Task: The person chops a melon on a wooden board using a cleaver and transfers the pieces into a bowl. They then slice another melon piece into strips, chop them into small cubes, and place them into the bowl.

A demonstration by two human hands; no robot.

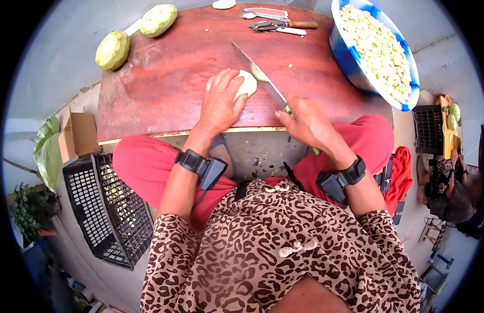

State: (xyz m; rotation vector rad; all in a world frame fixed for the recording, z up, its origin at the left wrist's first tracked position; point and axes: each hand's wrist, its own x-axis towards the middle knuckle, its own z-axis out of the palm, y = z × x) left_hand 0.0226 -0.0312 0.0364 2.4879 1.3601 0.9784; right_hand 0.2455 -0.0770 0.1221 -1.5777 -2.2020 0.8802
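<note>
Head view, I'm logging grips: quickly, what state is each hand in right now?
Left hand: holding a pale cut piece on the red tabletop.
Right hand: closed, holding a knife.

I'm in what looks like a small, plain food-preparation workshop rather than a fitted kitchen. My red-topped table [163, 99] bears peeled green produce [112, 50] and a cluster of hand tools [291, 24], I hold a knife [276, 93] over it, and the big blue-and-white basin [348, 63] is heaped with chopped pieces [377, 49]. The grey floor [111, 281] is bare, with scraps [257, 161] under the table. A black plastic crate [90, 206] and a cardboard box [81, 130] are at my left, near a leafy plant [30, 214] (the one homely touch). Off to my right, another person [448, 190] is near a second crate [427, 130].
</note>
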